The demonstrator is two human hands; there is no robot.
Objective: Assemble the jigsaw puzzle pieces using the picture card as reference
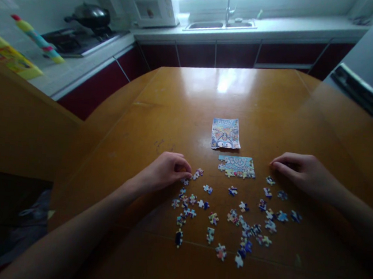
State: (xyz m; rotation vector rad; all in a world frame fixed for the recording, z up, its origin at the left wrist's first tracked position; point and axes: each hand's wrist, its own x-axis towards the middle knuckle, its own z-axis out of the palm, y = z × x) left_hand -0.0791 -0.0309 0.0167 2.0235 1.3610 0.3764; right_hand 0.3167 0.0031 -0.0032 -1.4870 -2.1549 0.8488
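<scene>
I'm apparently picking through the loose pieces [210,235], a next move calling for a light pinch and edge-matching, while the partly joined puzzle [238,167] is lying between my left hand [165,171] and right hand [303,171], both curling, though whether they're pinching anything I can't tell.

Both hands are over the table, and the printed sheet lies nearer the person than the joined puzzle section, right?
No: the head view shows the printed sheet beyond the joined puzzle section. The left hand and right hand are indeed over the table.
</scene>
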